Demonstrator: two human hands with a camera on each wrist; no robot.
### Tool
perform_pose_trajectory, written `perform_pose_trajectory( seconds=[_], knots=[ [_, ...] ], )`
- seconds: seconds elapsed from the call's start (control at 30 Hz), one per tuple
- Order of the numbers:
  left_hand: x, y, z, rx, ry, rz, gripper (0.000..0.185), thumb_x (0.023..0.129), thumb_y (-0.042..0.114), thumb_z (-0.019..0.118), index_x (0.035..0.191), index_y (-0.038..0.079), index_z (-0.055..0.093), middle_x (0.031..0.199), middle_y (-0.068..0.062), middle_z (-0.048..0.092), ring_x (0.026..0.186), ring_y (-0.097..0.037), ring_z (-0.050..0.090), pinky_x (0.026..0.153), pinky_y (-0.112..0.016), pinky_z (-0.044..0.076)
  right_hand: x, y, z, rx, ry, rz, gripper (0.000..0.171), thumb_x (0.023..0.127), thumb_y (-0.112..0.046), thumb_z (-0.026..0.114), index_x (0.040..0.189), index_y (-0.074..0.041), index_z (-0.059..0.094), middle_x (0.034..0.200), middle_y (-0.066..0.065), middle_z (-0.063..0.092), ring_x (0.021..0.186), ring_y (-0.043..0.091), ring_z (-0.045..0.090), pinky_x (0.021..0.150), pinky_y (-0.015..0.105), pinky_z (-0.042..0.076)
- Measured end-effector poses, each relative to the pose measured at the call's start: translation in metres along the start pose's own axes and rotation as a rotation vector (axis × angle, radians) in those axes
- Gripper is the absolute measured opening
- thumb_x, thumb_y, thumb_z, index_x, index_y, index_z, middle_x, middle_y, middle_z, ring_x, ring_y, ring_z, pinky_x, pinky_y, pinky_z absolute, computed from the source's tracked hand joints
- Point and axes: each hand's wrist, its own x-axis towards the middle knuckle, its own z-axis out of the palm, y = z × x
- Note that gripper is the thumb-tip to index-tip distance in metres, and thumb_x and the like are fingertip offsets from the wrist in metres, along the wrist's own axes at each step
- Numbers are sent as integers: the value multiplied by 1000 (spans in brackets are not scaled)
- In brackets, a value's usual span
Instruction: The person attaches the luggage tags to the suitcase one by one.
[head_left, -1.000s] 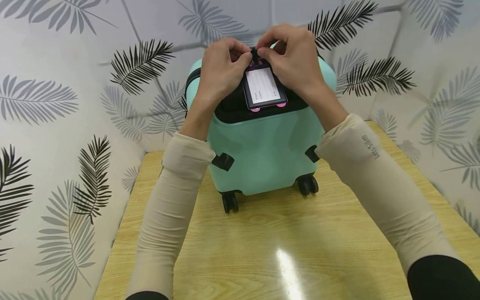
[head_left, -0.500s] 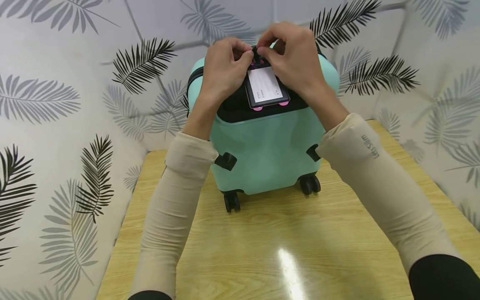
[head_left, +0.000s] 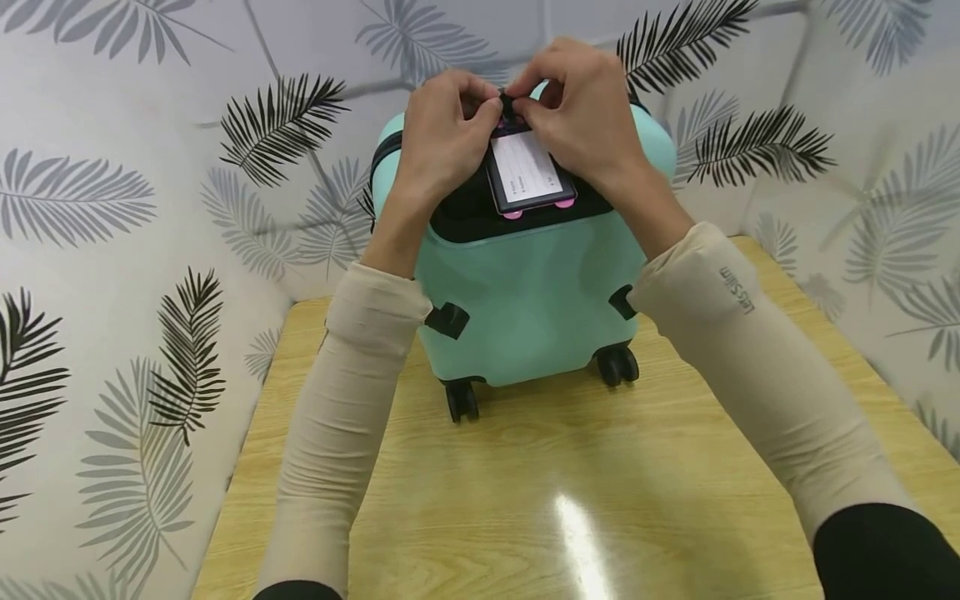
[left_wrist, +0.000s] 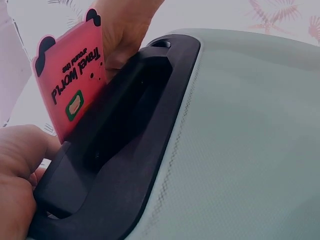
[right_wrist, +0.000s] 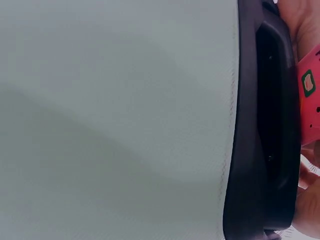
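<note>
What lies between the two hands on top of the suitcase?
In the head view, the left hand and right hand meet at a small black strap, above the luggage tag on the suitcase.

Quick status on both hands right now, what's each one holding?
Left hand: fingers curled, pinching the black strap of the luggage tag.
Right hand: pinching the same strap from the other side, atop the suitcase.

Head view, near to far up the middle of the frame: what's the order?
Bare wooden table → suitcase wheels → mint suitcase → luggage tag → left hand and right hand, both pinching the tag's strap → leaf-print wall.
</note>
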Motion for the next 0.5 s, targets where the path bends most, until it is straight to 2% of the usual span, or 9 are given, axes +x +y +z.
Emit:
perform_pose_trajectory(
  seconds=[0.2, 0.5],
  knots=[
    [-3, -3, 1, 10, -3, -23, 20, 105, 16, 59, 114, 2, 72, 103, -8, 71, 84, -12, 59, 77, -20, 43, -3, 2, 2, 9, 3, -10, 13, 97, -5, 68, 100, 2, 79, 98, 15, 74, 79, 18, 65, 73, 16, 45],
    [0, -1, 0, 48, -3, 40, 22, 106, 14, 58, 116, 1, 72, 102, -9, 69, 79, -10, 54, 74, -21, 40, 3, -2, -1, -45, -31, -28, 14, 97, -1, 66, 97, 5, 78, 96, 18, 73, 81, 20, 64, 74, 18, 44]
  ],
)
